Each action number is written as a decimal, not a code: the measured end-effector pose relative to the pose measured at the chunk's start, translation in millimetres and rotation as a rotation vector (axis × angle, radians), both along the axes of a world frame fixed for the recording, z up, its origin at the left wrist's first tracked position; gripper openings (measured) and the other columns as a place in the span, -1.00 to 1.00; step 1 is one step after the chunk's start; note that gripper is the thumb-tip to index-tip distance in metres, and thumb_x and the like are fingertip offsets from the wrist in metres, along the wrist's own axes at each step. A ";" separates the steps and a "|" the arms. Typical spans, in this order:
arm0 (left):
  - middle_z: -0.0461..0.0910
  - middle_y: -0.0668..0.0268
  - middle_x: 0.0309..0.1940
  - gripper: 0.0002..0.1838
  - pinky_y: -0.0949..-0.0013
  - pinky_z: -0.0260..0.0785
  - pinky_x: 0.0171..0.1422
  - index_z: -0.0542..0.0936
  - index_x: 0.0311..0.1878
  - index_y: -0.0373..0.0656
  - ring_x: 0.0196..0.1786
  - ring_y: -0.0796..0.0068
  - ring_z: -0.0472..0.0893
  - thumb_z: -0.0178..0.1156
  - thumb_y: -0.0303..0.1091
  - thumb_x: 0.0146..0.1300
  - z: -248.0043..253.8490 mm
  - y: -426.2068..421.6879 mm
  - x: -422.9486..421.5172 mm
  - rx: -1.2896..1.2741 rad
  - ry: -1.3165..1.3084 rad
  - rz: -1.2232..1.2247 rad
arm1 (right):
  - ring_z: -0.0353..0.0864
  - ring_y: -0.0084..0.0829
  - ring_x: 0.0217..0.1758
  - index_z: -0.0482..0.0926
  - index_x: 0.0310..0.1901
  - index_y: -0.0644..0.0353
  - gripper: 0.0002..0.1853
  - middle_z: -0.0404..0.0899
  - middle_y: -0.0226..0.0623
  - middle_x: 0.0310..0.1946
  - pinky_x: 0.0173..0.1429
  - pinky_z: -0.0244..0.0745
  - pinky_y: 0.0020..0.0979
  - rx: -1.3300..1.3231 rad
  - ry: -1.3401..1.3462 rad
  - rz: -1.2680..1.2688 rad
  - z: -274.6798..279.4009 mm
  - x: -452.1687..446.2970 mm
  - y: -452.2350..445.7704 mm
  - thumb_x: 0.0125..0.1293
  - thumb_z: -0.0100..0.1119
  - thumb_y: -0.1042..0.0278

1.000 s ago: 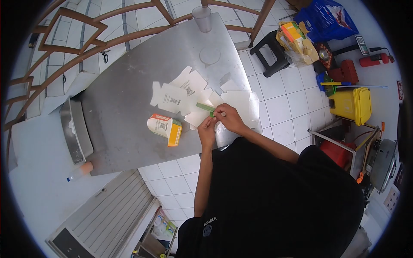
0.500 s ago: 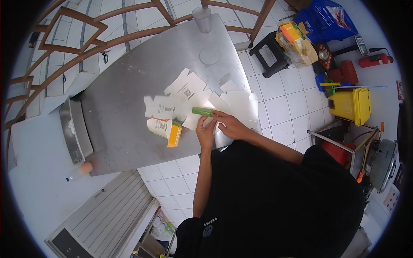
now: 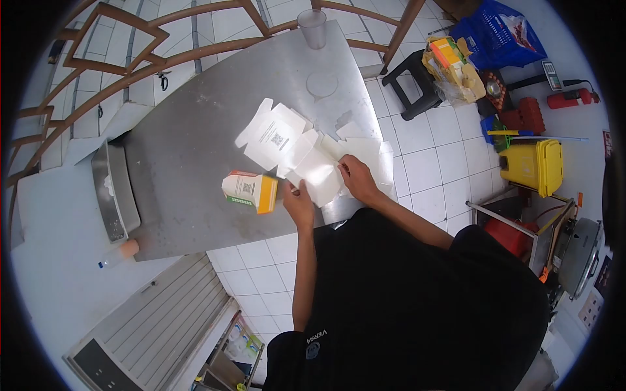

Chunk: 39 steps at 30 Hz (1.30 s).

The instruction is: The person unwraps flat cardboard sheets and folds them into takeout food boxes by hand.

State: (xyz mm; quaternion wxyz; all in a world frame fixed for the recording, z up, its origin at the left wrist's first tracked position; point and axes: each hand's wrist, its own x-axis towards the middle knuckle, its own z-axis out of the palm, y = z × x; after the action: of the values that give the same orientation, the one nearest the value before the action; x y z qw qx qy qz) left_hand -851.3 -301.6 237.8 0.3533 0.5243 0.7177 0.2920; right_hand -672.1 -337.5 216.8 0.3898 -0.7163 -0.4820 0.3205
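Note:
A white, partly unfolded cardboard carton (image 3: 318, 174) lies between my two hands with its blank side facing up. My left hand (image 3: 298, 205) closes on its near left edge, fingers bent. At the right edge of the same carton, my right hand (image 3: 357, 179) pinches the card with curled fingertips. Just beyond lies a flat carton (image 3: 270, 133) printed with a QR code. To the left of my left hand rests a folded box (image 3: 249, 190) with white, yellow and green faces. More white flat cartons (image 3: 370, 156) lie beyond my right hand, partly overlapped.
The metal table (image 3: 189, 156) carries a clear plastic cup (image 3: 312, 29) and a round lid-like disc (image 3: 322, 84) at its far end. A steel tray (image 3: 116, 192) sits at the left. A black stool (image 3: 412, 85) holding packages stands beyond the right edge.
My hands have moved apart from a shared hold on a green-edged piece. The carton between them now shows white. The folded box shows its green side, and one QR-printed panel no longer shows.

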 end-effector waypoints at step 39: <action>0.57 0.22 -0.13 -0.86 0.34 0.66 0.14 0.53 -0.05 -0.41 -0.02 0.45 0.63 0.17 -0.51 0.47 -20.6 -28.7 7.9 -0.269 -0.665 -0.047 | 0.54 -0.59 -0.40 0.65 -0.18 0.31 -0.84 0.61 -0.39 -0.42 -0.30 0.53 -0.48 -0.315 0.457 0.267 -12.8 -13.4 -9.5 0.48 0.17 0.39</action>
State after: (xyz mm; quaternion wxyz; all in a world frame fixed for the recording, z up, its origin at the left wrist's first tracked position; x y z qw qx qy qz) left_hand -843.4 -330.3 217.2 0.6399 0.3660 0.5832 0.3413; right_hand -685.5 -347.0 204.1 0.3265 -0.6075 -0.4161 0.5926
